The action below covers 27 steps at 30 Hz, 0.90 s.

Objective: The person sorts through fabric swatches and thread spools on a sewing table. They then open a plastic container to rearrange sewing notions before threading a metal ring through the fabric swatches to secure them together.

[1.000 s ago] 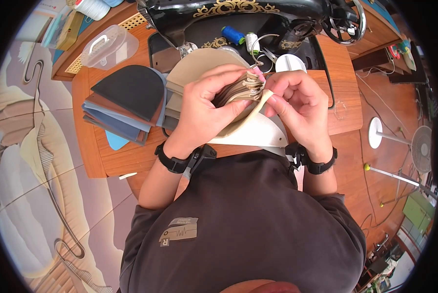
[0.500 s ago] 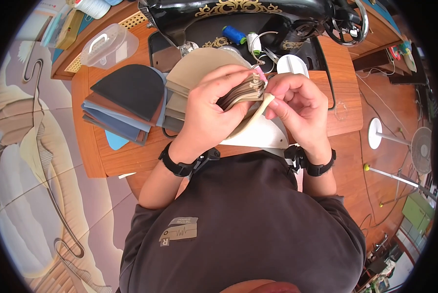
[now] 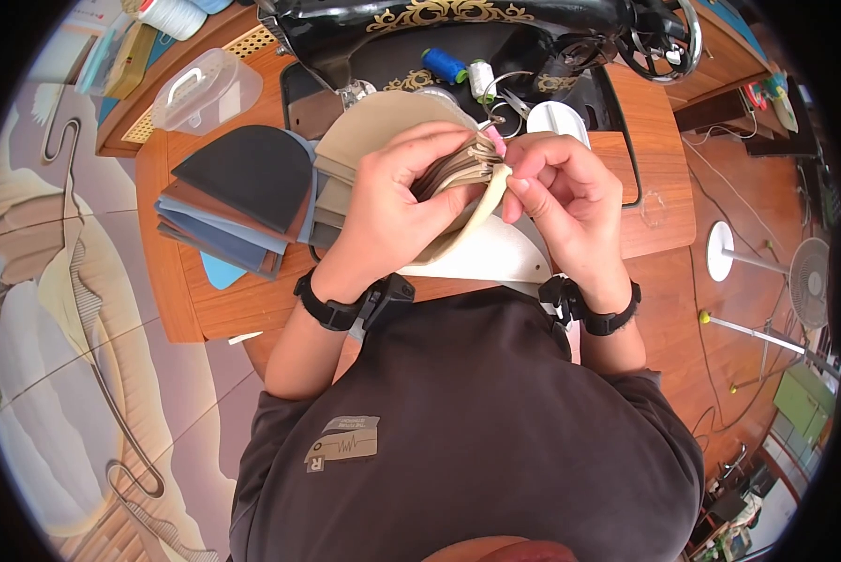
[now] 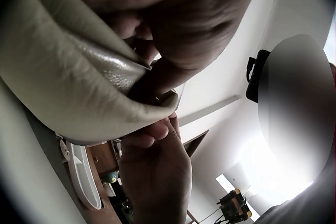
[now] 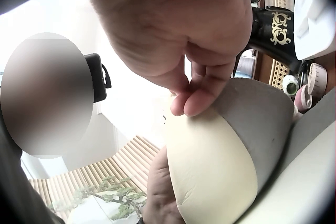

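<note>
My left hand (image 3: 397,201) grips a thick bundle of brown and beige sheets (image 3: 453,178), thumb on the near side and fingers over the far side. The thumb and fingertips of my right hand (image 3: 570,197) pinch the corner of a cream piece (image 3: 481,214) at the bundle's right end. In the right wrist view the cream piece (image 5: 210,166) curves beside a grey sheet (image 5: 257,124). The left wrist view shows its curled edge (image 4: 94,113), with the right hand (image 4: 157,166) at the tip. Behind the left hand lie beige rounded sheets (image 3: 392,122).
A black sewing machine (image 3: 476,28) stands at the back, with a blue spool (image 3: 444,66), a white spool (image 3: 482,81) and a white round dish (image 3: 558,122) before it. Dark and blue sheets (image 3: 247,178) and a clear box (image 3: 207,94) lie left on the wooden table (image 3: 664,206).
Both hands have shifted slightly left since half a second ago, the cream piece moving with them. The layered ends of the bundle look more spread. The right hand keeps its pinch.
</note>
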### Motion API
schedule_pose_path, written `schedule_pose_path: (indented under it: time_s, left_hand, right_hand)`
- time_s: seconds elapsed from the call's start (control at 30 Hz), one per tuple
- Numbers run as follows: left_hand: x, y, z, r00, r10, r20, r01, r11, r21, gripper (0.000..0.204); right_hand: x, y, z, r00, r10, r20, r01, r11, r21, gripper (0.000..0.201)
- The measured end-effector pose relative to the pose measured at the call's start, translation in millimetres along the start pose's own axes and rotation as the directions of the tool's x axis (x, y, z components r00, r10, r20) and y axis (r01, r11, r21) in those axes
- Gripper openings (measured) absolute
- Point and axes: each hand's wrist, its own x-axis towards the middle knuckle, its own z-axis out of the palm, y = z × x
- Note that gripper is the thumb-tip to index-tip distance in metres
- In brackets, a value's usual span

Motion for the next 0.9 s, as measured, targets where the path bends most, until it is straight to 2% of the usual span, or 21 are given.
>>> schedule_pose_path:
  time_s: [0.07,0.13,0.27,0.33,0.47,0.67,0.9]
  left_hand:
    - [1,0,-2,1.0,0.006,0.018,-0.006,1.0,0.004,0.047]
    - [2,-2,-3,0.999,0.005,0.035,-0.005,1.0,-0.011,0.047]
    - [1,-12,-3,1.0,-0.008,0.017,0.01,0.992,-0.123,0.047]
    - [0,-12,0,1.0,-0.021,-0.014,0.018,0.983,-0.182,0.047]
    - [1,-11,-3,1.0,0.002,0.014,-0.001,0.995,-0.099,0.047]
    - [1,-8,-5,0.999,-0.009,0.035,0.012,0.997,-0.081,0.048]
    - [0,-6,-1,0.999,-0.007,0.054,0.008,1.0,-0.02,0.049]
  right_hand:
    - [0,-1,1,1.0,-0.008,0.005,0.008,1.0,-0.012,0.008]
    - [-1,2,-2,1.0,0.001,0.024,0.002,0.995,-0.098,0.009]
    - [0,-2,1,0.999,-0.021,0.03,0.028,0.971,-0.238,0.014]
    - [0,-3,0,0.997,-0.049,0.055,0.061,0.969,-0.238,0.017]
    - [-2,2,-2,0.996,-0.06,0.062,0.071,0.982,-0.177,0.018]
    - [-1,3,-11,0.991,0.039,0.131,-0.035,0.999,-0.034,0.012]
    - [5,-18,-14,0.962,0.212,0.17,-0.201,0.976,-0.077,0.011]
